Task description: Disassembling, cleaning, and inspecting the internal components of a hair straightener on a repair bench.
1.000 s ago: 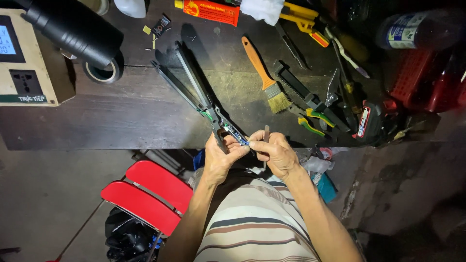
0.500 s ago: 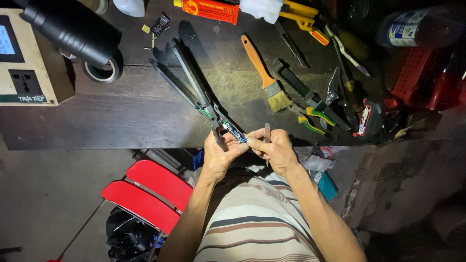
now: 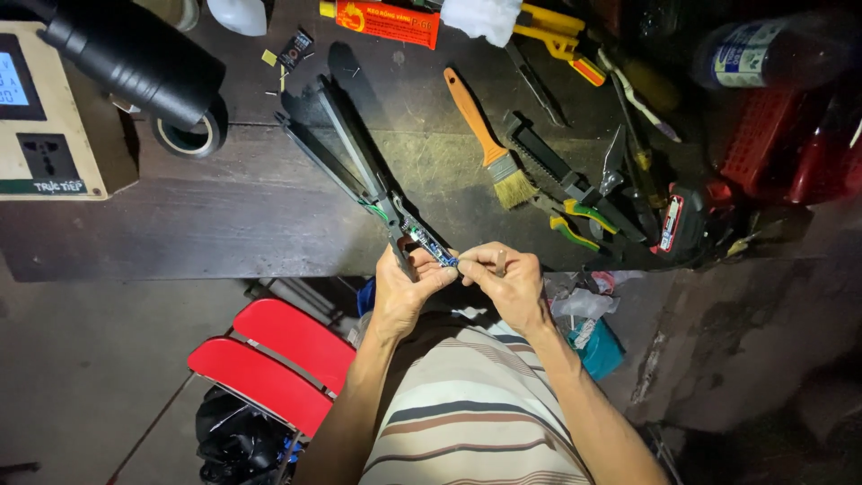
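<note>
Black hair straightener [image 3: 346, 157] with blue circuit board [image 3: 429, 247], orange-handled paintbrush [image 3: 488, 139], red chair [image 3: 283, 359], beige-and-brown striped shirt [image 3: 476, 427], cream voltage stabiliser [image 3: 49, 126], yellow-handled pliers [image 3: 575, 224], dark wooden workbench [image 3: 224, 216].

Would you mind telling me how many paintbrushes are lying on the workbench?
1: an orange-handled brush lies mid-bench, bristles toward the person, right of the opened black device. Others may be hidden in the dark tool pile at right.

Left hand [image 3: 406, 286] curled closed, thumb up; right hand [image 3: 508, 280] pinching, fingertips meeting the left's.
</note>
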